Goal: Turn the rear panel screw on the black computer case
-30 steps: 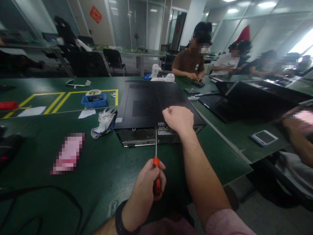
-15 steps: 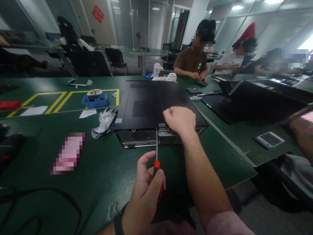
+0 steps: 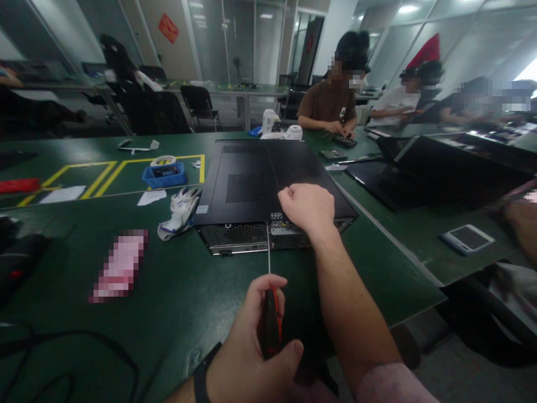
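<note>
A black desktop computer case (image 3: 260, 179) lies flat on the green table (image 3: 176, 291). Its rear panel faces me. My left hand (image 3: 255, 347) is closed around the orange and black handle of a long screwdriver (image 3: 269, 305). The thin shaft reaches forward to the top edge of the rear panel. My right hand (image 3: 308, 208) is a closed fist resting on the near right edge of the case lid, just right of the screwdriver tip. What it grips, if anything, is hidden.
White work gloves (image 3: 180, 210) lie left of the case. A blue parts tray (image 3: 164, 174) sits in a yellow-taped square. A phone (image 3: 467, 238) lies at right. Black cables (image 3: 71, 352) trail at the near left. Several people work across the table.
My left hand has rolled on the screwdriver handle, shifting its grip from a fingertip pinch to a fuller wrap. My right fist stays on the case edge.
</note>
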The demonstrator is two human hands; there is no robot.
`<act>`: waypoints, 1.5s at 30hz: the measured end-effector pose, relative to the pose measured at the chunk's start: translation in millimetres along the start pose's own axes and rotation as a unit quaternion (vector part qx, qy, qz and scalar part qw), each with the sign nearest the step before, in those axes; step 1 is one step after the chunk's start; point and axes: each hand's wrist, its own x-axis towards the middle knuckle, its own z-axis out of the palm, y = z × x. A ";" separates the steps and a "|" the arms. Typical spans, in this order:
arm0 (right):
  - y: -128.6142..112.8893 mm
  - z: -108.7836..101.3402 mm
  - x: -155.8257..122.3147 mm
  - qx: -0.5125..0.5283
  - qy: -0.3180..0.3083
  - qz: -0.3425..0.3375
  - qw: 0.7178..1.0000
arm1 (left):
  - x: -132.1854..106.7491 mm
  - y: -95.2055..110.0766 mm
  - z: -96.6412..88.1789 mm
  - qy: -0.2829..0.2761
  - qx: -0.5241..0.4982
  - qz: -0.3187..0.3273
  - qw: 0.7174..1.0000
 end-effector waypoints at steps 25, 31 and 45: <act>-2.5 -6.2 -1.3 -0.004 -0.022 0.003 1.000 | 13.2 11.6 -8.9 0.149 0.282 0.272 0.908; -2.7 -5.6 -1.4 -0.011 -0.018 0.001 1.000 | 9.5 6.9 -10.5 0.137 0.260 0.258 0.920; -2.0 -5.0 -0.6 -0.008 -0.021 0.006 1.000 | -1.2 -21.9 -10.9 0.128 0.203 0.151 0.959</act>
